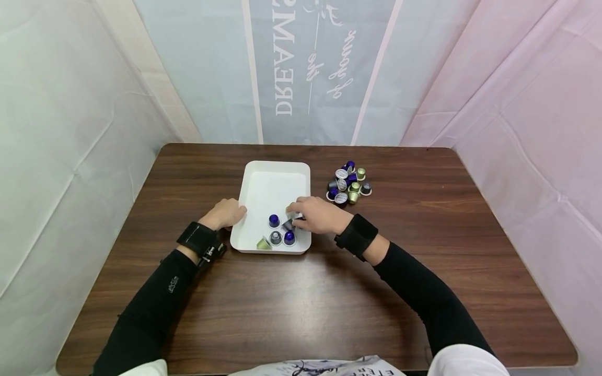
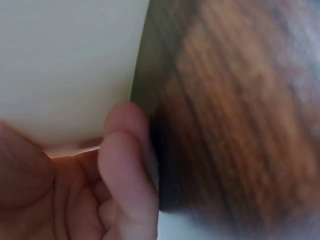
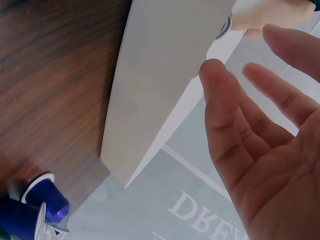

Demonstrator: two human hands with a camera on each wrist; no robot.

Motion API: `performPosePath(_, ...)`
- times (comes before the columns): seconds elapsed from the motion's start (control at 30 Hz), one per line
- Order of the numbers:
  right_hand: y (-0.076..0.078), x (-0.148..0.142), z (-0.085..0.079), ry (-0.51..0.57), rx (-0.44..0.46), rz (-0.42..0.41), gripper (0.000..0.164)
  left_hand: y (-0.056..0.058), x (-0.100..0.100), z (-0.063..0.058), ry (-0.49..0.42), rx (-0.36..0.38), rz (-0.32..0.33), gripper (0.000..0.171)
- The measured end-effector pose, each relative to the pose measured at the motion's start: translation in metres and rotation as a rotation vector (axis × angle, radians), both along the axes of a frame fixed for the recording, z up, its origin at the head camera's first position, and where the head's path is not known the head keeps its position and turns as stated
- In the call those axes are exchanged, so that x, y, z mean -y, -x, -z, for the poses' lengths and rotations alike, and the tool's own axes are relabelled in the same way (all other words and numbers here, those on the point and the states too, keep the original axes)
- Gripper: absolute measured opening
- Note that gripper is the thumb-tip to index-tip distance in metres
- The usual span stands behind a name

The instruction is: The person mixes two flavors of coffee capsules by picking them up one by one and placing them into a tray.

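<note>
A white tray [image 1: 268, 183] lies on the wooden table with several coffee capsules at its near end. My left hand [image 1: 224, 214] holds the tray's left edge, fingers curled against its outer wall in the left wrist view. Over the right rim reaches my right hand [image 1: 320, 215], its fingers spread and loosely bent. Close by its thumb, a dark grey capsule [image 1: 288, 225] lies tilted. Around that one are two blue capsules, one of them [image 1: 274, 221] further left, a grey capsule [image 1: 275, 238] and a green capsule [image 1: 263, 244] on its side. In the right wrist view no capsule shows between the fingers [image 3: 222, 107].
A loose pile of blue, green and dark capsules [image 1: 342, 184] sits right of the tray, behind my right hand. The brown table [image 1: 400, 292] extends to both sides and in front. Cloth curtains [image 1: 221, 73] hang around its back and sides.
</note>
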State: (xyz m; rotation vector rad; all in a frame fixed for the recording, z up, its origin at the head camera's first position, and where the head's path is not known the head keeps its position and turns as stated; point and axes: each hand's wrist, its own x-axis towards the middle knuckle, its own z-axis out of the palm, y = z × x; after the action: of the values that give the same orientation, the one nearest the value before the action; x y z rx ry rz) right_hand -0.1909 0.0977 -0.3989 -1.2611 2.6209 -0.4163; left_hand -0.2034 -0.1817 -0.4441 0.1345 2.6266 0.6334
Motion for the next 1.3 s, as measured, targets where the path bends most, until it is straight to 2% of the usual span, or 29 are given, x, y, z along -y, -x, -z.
performPosePath(0.33, 0.007, -0.024, -0.009, 0.061, -0.014, 0.052, 0.025, -0.001, 0.000, 0.000, 0.013, 0.003, 0.000, 0.038)
performPosePath(0.67, 0.013, -0.053, -0.012, -0.001, -0.024, 0.151, 0.026, -0.002, 0.000, -0.001, 0.022, 0.005, 0.008, 0.039)
performPosePath(1.03, 0.028, -0.081, -0.005, -0.044, -0.058, 0.221, 0.026, -0.002, 0.000, 0.001, 0.022, 0.011, 0.003, 0.038)
performPosePath(1.3, 0.032, -0.088, 0.000, -0.085, -0.073, 0.223, 0.029, -0.002, -0.001, -0.001, 0.020, 0.006, 0.007, 0.038)
